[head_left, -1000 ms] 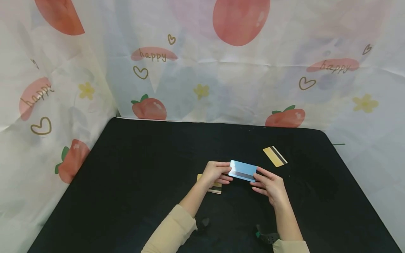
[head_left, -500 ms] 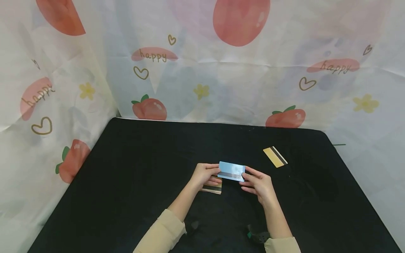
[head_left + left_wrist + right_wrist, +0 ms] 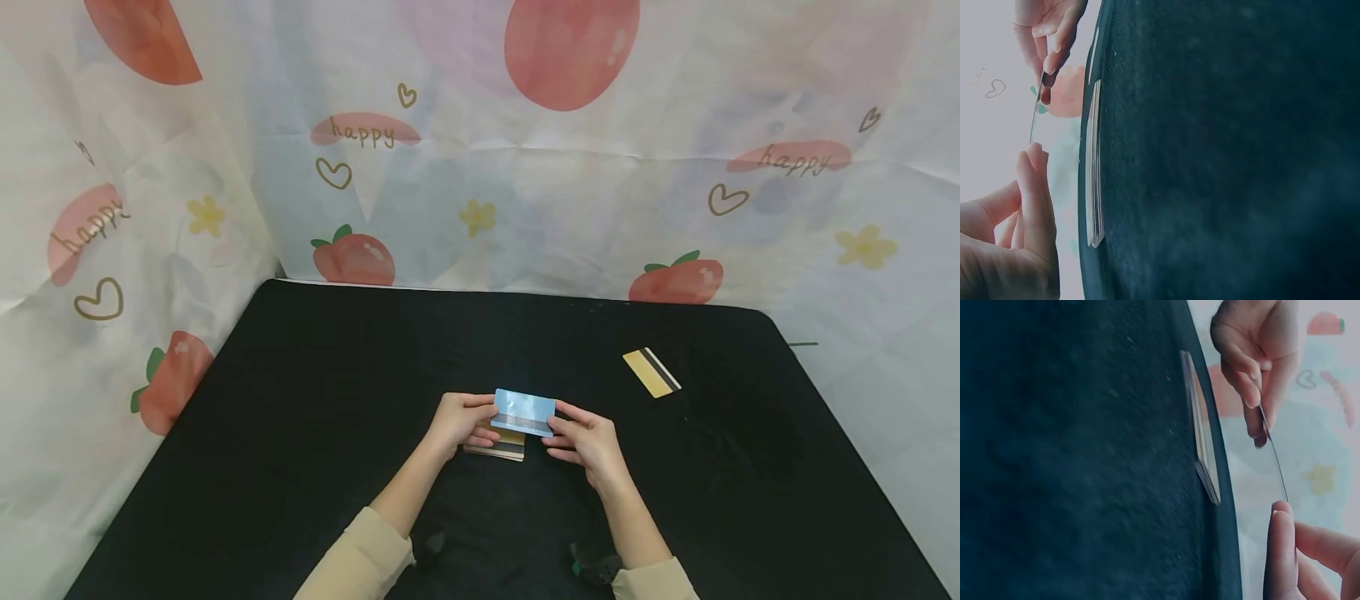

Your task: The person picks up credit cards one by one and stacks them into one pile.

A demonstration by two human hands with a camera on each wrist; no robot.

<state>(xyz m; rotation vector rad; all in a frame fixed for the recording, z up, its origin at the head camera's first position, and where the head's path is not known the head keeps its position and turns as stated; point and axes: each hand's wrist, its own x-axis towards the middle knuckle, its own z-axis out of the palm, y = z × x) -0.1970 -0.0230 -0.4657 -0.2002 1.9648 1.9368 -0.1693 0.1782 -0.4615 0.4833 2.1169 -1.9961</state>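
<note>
Between both hands a light blue card (image 3: 523,410) with a dark stripe is held up above the table. My left hand (image 3: 456,421) pinches its left edge, and my right hand (image 3: 588,442) pinches the right edge. Both wrist views show the card edge-on as a thin line, with fingertips at each end. Under and just behind the hands lies a small stack of yellow cards (image 3: 504,448), partly covered by the blue card and the left hand. The left wrist view shows the stack (image 3: 1094,169) from the side, with several layers.
A single yellow card (image 3: 652,372) with a dark and a white stripe lies at the right rear of the black table (image 3: 337,375). A patterned cloth (image 3: 555,192) hangs behind the table and along its left side.
Both hands have moved left together with the blue card, from right of the yellow stack to above it. The single yellow card has stayed where it was.
</note>
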